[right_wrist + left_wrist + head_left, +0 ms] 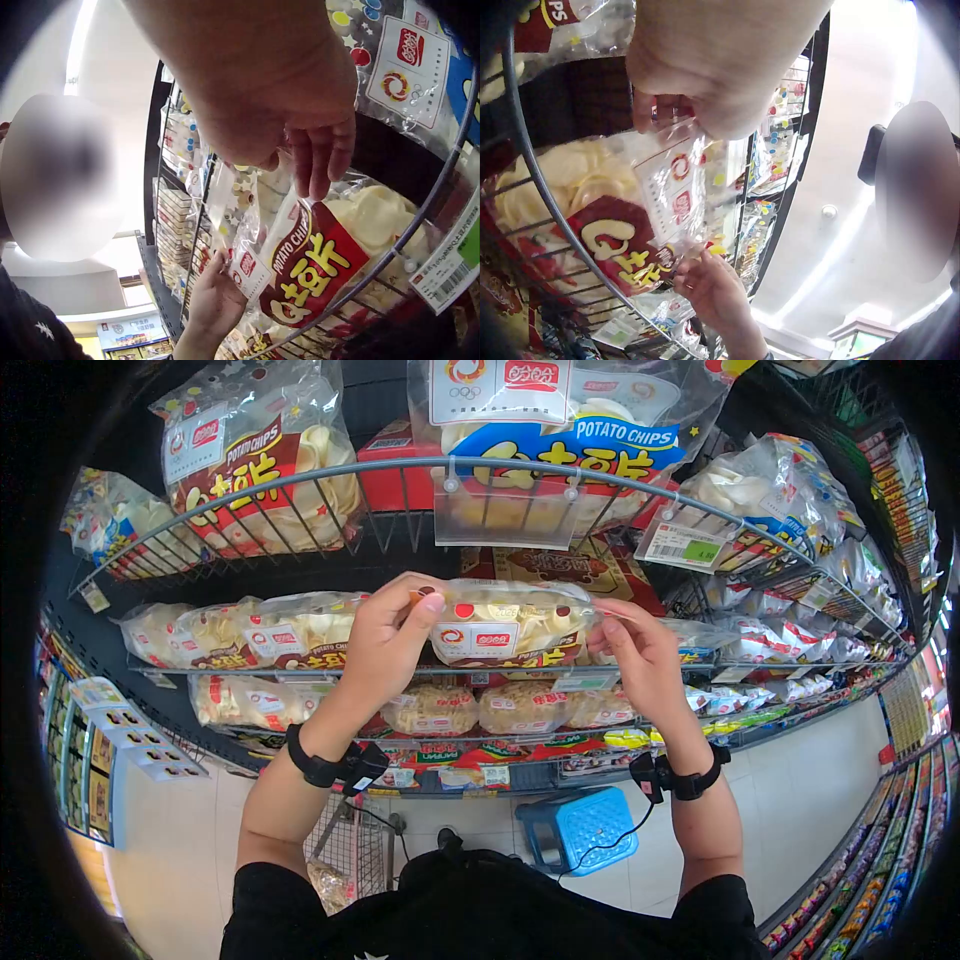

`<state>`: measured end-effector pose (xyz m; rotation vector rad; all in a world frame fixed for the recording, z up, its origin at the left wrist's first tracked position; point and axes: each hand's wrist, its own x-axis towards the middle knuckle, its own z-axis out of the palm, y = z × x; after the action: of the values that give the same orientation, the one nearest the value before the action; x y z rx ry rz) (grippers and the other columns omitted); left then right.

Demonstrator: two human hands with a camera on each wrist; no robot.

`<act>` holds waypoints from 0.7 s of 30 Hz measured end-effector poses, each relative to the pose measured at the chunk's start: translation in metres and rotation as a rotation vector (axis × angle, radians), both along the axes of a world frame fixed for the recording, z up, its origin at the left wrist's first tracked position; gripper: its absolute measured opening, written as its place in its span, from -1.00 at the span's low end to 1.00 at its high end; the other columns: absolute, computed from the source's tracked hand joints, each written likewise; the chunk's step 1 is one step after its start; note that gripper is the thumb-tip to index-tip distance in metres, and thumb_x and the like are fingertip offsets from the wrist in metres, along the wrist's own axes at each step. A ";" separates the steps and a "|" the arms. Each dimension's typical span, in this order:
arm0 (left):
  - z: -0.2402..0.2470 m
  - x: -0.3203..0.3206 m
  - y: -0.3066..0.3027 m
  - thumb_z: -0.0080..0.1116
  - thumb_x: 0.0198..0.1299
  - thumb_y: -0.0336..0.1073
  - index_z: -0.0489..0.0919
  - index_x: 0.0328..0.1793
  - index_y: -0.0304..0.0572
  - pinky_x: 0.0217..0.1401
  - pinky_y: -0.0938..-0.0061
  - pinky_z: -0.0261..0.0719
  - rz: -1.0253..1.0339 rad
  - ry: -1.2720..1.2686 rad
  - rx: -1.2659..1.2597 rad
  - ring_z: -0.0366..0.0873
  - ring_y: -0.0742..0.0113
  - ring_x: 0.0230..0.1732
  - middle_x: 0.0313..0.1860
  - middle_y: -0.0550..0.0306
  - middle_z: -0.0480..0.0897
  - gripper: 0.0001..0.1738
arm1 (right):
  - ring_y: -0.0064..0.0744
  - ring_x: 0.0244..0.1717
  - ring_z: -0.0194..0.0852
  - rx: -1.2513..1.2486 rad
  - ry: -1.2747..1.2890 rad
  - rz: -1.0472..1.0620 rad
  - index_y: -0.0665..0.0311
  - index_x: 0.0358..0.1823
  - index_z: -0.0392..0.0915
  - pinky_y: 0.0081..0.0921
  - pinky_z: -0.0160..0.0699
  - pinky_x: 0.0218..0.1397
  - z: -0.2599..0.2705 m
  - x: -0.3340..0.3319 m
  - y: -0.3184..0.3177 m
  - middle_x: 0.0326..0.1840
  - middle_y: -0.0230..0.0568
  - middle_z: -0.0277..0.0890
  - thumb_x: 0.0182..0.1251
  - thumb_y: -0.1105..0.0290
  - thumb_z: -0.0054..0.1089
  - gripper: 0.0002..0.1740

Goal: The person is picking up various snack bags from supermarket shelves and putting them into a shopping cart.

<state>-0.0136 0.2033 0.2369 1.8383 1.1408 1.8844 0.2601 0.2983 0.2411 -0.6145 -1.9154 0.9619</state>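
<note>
A clear bag of potato chips (515, 630) with a dark red band and a white label is held between both hands in front of the middle shelf. My left hand (392, 635) pinches its left end, thumb on the near face. At the right end, my right hand (642, 655) pinches the clear plastic between thumb and fingers. From the left wrist, the bag (615, 247) shows its pale chips, with the right hand (714, 294) at the far corner. In the right wrist view the left hand (214, 304) grips the plastic near the white label.
Above, a curved wire basket rail (330, 472) holds several large chip bags, one with a blue band (580, 440). Price tags (685, 547) hang from it. Lower shelves carry more packets (430, 710). A blue stool (590, 830) and a wire cart (345, 845) stand on the floor below.
</note>
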 end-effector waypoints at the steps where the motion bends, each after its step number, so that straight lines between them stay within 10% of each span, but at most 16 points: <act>1: -0.003 -0.003 0.002 0.01 0.40 -0.28 0.59 -0.13 -0.38 0.05 0.46 0.45 -0.029 -0.044 -0.184 0.54 0.35 -0.08 -0.13 0.05 0.62 -0.74 | -0.54 -0.21 0.57 -0.085 -0.009 -0.007 0.39 0.18 0.47 -0.56 0.54 -0.10 -0.002 -0.001 0.003 -0.27 -0.22 0.60 0.45 0.50 0.00 -0.67; 6: 0.024 0.009 -0.015 0.15 0.19 -0.40 0.56 0.11 -0.31 0.20 0.25 0.46 0.224 0.451 -0.158 0.56 -0.05 0.11 0.03 -0.12 0.62 -0.66 | -0.54 -0.23 0.59 -0.119 -0.121 -0.147 0.40 0.16 0.47 -0.57 0.55 -0.11 0.021 -0.002 -0.019 -0.27 -0.13 0.62 0.39 0.49 0.08 -0.66; 9: 0.048 0.019 -0.050 0.21 0.12 -0.42 0.54 0.15 -0.27 0.25 0.28 0.44 0.178 0.535 -0.059 0.54 -0.02 0.16 0.09 -0.09 0.61 -0.58 | -0.42 -0.26 0.63 -0.017 -0.150 -0.209 0.38 0.12 0.49 -0.51 0.56 -0.08 0.045 0.014 -0.038 -0.27 -0.12 0.63 0.27 0.54 0.21 -0.62; 11: 0.058 0.002 -0.060 0.24 0.09 -0.43 0.54 0.16 -0.25 0.26 0.28 0.44 0.198 0.670 -0.079 0.53 -0.01 0.18 0.11 -0.08 0.60 -0.55 | -0.23 -0.21 0.65 0.589 -0.366 -0.265 0.34 0.05 0.53 -0.41 0.56 -0.05 0.053 0.041 -0.024 -0.23 -0.12 0.63 0.13 0.57 0.29 -0.60; 21: 0.046 -0.079 -0.042 0.24 0.04 -0.46 0.66 -0.07 -0.23 0.09 0.27 0.55 0.460 1.017 -0.319 0.62 0.00 0.00 -0.07 -0.02 0.68 -0.73 | 0.00 -0.18 0.60 0.660 -0.665 -0.449 0.33 -0.27 0.65 -0.23 0.56 -0.12 0.031 0.100 0.035 -0.25 -0.07 0.64 0.16 0.47 0.28 -0.88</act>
<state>-0.0929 0.1615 0.2827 2.5140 2.1506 0.7141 0.3602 0.3331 0.2720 -0.9681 -2.3338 -0.2121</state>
